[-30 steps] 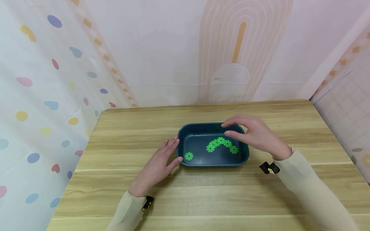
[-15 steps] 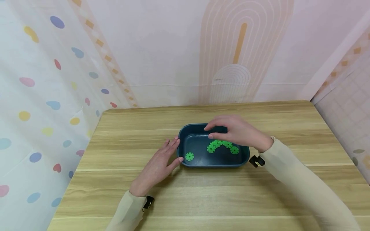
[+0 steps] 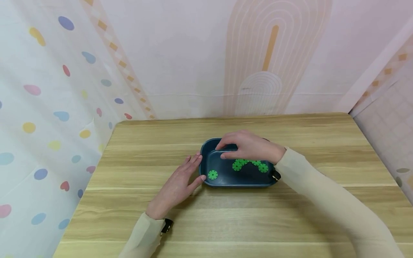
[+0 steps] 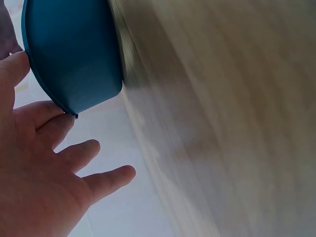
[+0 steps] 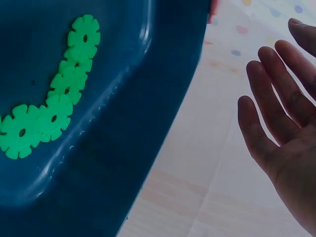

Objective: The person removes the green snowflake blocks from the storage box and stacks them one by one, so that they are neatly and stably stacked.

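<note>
A dark blue-green tray [image 3: 230, 178] sits on the table. In its front left corner lies a single green snowflake disc [image 3: 213, 175], notched round its edge with a hole in the middle. Several more such discs form a curved row [image 5: 57, 118] in the right part, partly covered by my right hand in the head view. My left hand [image 3: 175, 188] touches the tray's left rim with thumb and fingertips, its fingers spread. Over the tray hovers my right hand [image 3: 248, 146], thumb and fingers apart and holding nothing; the right wrist view shows the hand [image 5: 291, 123] beyond the rim.
The wood-grain table [image 3: 226, 222] extends around the tray on all sides. Behind it hangs a pale patterned cloth [image 3: 180, 64], with a dotted one [image 3: 48, 136] on the left. Each cream sleeve [image 3: 322, 193] carries a small black device at the wrist.
My right hand has moved left across the tray, from its right end to above the middle. The left hand stays at the left rim, and the discs have not moved.
</note>
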The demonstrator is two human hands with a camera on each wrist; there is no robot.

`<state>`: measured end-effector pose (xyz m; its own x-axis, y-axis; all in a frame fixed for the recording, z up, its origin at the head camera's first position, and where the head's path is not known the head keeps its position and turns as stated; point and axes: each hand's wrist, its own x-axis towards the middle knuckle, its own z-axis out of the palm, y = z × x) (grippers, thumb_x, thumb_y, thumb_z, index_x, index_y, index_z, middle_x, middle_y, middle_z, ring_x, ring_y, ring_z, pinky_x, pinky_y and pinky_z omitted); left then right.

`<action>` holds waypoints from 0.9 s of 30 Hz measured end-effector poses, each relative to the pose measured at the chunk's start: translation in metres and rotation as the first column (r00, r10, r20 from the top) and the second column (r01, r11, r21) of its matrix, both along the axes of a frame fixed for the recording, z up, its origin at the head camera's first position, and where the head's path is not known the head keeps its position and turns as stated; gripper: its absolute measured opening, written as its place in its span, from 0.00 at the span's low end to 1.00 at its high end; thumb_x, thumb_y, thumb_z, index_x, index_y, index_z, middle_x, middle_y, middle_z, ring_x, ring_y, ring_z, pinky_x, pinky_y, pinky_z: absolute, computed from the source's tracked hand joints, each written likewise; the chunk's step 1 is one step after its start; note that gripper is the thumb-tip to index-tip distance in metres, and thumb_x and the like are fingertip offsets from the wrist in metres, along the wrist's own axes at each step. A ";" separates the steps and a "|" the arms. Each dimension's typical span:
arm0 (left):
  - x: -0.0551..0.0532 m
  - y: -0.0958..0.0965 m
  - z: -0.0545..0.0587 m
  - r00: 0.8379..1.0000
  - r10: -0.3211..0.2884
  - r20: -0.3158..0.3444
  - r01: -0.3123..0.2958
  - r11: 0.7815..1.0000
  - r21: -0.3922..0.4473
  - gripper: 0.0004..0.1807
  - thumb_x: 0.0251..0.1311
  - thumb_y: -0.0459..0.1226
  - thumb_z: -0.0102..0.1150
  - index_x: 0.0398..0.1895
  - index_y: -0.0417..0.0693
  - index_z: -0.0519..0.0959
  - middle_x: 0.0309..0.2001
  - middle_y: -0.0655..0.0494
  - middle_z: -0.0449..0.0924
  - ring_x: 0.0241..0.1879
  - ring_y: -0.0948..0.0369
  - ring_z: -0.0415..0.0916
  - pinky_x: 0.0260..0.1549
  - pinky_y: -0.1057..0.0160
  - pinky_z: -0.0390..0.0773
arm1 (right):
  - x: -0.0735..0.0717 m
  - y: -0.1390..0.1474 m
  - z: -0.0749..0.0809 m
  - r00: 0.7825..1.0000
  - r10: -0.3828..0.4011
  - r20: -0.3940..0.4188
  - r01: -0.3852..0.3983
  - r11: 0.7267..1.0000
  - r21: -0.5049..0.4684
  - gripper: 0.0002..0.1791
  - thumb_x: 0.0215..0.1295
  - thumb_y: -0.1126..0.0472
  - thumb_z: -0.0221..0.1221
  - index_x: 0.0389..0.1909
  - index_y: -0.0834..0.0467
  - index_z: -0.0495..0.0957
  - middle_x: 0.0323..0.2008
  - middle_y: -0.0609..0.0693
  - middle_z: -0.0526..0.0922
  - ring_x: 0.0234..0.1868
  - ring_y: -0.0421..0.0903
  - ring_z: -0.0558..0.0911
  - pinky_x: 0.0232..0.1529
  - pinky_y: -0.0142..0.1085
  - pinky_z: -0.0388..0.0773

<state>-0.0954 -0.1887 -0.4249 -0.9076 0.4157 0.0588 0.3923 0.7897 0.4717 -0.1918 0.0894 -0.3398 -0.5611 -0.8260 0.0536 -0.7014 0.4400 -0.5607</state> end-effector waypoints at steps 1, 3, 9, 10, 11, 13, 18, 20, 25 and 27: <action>0.000 0.000 0.000 1.000 -0.002 0.000 0.002 1.000 0.002 0.39 0.78 0.55 0.51 0.82 0.46 0.57 0.82 0.51 0.52 0.79 0.42 0.50 0.73 0.39 0.59 | -0.001 -0.002 -0.001 1.000 0.005 0.005 -0.006 1.000 0.006 0.16 0.73 0.52 0.65 0.57 0.52 0.86 0.55 0.45 0.85 0.57 0.44 0.82 0.62 0.44 0.78; 0.000 0.000 0.000 1.000 -0.005 0.000 0.005 1.000 0.007 0.39 0.78 0.55 0.51 0.82 0.46 0.57 0.82 0.52 0.52 0.79 0.41 0.50 0.73 0.39 0.59 | -0.004 -0.005 -0.003 1.000 0.017 0.014 -0.017 1.000 0.017 0.16 0.73 0.53 0.65 0.56 0.53 0.85 0.55 0.45 0.85 0.58 0.44 0.81 0.63 0.44 0.78; 0.001 0.001 0.000 1.000 -0.009 0.000 0.009 1.000 0.027 0.39 0.77 0.54 0.52 0.82 0.45 0.57 0.82 0.52 0.52 0.79 0.41 0.50 0.73 0.38 0.60 | -0.009 -0.013 -0.010 0.998 0.057 0.016 -0.058 0.996 0.063 0.17 0.71 0.53 0.67 0.57 0.53 0.85 0.56 0.46 0.85 0.60 0.45 0.80 0.66 0.44 0.75; 0.002 0.001 0.000 1.000 -0.007 0.000 0.007 1.000 0.027 0.39 0.77 0.54 0.53 0.82 0.45 0.57 0.82 0.52 0.52 0.79 0.41 0.50 0.73 0.38 0.60 | -0.009 -0.015 -0.012 0.998 0.065 0.014 -0.066 0.996 0.066 0.17 0.71 0.53 0.67 0.58 0.54 0.85 0.55 0.46 0.85 0.60 0.45 0.81 0.65 0.44 0.76; 0.002 0.001 0.001 1.000 -0.006 0.000 0.006 1.000 0.028 0.39 0.77 0.54 0.53 0.82 0.45 0.57 0.82 0.52 0.52 0.79 0.41 0.50 0.73 0.38 0.60 | -0.010 -0.016 -0.013 0.997 0.072 0.014 -0.072 0.995 0.069 0.18 0.71 0.53 0.67 0.58 0.54 0.85 0.55 0.46 0.85 0.60 0.45 0.81 0.65 0.44 0.76; 0.002 0.001 0.001 1.000 -0.005 0.002 0.005 1.000 0.026 0.39 0.77 0.54 0.53 0.82 0.45 0.58 0.82 0.51 0.53 0.79 0.41 0.50 0.73 0.38 0.60 | -0.011 -0.019 -0.017 0.996 0.086 0.018 -0.087 0.993 0.075 0.18 0.71 0.54 0.68 0.58 0.55 0.85 0.55 0.46 0.85 0.59 0.45 0.81 0.64 0.43 0.76; 0.003 0.002 0.002 1.000 -0.004 0.017 0.004 1.000 0.025 0.39 0.77 0.54 0.54 0.82 0.45 0.57 0.82 0.50 0.53 0.80 0.42 0.49 0.73 0.38 0.59 | -0.014 -0.026 -0.026 0.991 0.114 0.064 -0.120 0.988 0.094 0.19 0.70 0.54 0.68 0.59 0.57 0.84 0.55 0.47 0.84 0.59 0.46 0.81 0.64 0.44 0.76; 0.003 0.003 0.002 1.000 -0.005 0.026 0.004 1.000 0.027 0.39 0.77 0.54 0.54 0.82 0.45 0.57 0.82 0.51 0.52 0.80 0.42 0.49 0.73 0.38 0.59 | -0.013 -0.029 -0.029 0.989 0.120 0.089 -0.129 0.986 0.101 0.20 0.70 0.55 0.68 0.59 0.58 0.84 0.56 0.49 0.84 0.58 0.47 0.81 0.64 0.44 0.76; 0.004 0.005 0.002 0.999 -0.008 0.039 0.007 0.999 0.033 0.39 0.77 0.53 0.54 0.82 0.45 0.56 0.82 0.51 0.51 0.80 0.43 0.48 0.73 0.38 0.58 | -0.013 -0.034 -0.038 0.985 0.136 0.103 -0.149 0.980 0.129 0.20 0.70 0.56 0.68 0.59 0.58 0.84 0.55 0.51 0.83 0.53 0.46 0.80 0.59 0.40 0.78; 0.004 0.005 0.002 0.999 -0.008 0.039 0.007 0.999 0.033 0.39 0.77 0.53 0.54 0.82 0.45 0.56 0.82 0.51 0.51 0.80 0.43 0.48 0.73 0.37 0.58 | -0.013 -0.035 -0.042 0.985 0.143 0.098 -0.156 0.978 0.139 0.19 0.70 0.56 0.69 0.59 0.58 0.84 0.55 0.51 0.83 0.52 0.45 0.80 0.58 0.39 0.79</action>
<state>-0.0912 -0.1833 -0.4228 -0.9063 0.4210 0.0374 0.3790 0.7705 0.5124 -0.2045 0.0545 -0.3817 -0.4279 -0.8962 -0.1171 -0.7167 0.4154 -0.5602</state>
